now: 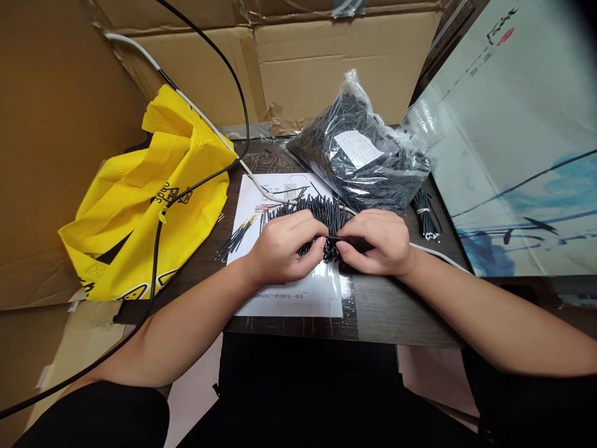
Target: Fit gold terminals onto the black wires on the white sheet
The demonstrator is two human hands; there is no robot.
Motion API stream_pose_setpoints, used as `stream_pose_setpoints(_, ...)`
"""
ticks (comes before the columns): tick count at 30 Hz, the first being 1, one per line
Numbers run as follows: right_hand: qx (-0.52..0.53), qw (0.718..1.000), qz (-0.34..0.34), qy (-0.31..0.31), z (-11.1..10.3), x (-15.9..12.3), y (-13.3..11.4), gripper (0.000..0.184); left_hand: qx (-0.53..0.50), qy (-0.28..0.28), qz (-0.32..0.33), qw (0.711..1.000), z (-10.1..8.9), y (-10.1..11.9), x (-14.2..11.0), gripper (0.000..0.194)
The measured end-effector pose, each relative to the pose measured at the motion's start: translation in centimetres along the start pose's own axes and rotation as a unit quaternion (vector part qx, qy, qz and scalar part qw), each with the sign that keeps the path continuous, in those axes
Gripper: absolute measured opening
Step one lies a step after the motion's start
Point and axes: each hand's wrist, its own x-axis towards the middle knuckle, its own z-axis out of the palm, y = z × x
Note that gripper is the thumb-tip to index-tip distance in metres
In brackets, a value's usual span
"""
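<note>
Between my two hands runs a short, thin black wire (332,238), pinched at both ends by thumb and forefinger. My left hand (289,242) is closed on its left end and my right hand (375,241) on its right end. Just behind and below the fingers lies a thick pile of short black wires (321,210), partly hidden by my hands. Under the pile is a printed white sheet (298,305). Left of my left hand, a few black wires with gold-coloured tips (239,238) rest loose across the sheet's edge.
A clear bag (359,149) full of short black pieces stands behind. Right of it lies a tied wire bundle (423,213). A yellow cloth bag (186,162) is at left. A black cable (157,261) crosses my left forearm. Cardboard walls (326,68) enclose the table (396,311).
</note>
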Motion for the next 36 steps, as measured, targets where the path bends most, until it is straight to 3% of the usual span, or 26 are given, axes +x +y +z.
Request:
stream_pose_setpoints(28,-0.007,1.000,-0.010,-0.011,0.25,0.04,0.24,0.018,0.007,-0.007,-0.013,1.000,-0.05,0.05,0.00,0.010)
stream_pose_setpoints(36,0.005,1.000,0.020,0.006,0.07,0.05,0.22,0.021,0.007,-0.004,-0.015,1.000,-0.03,0.10,0.05,0.008)
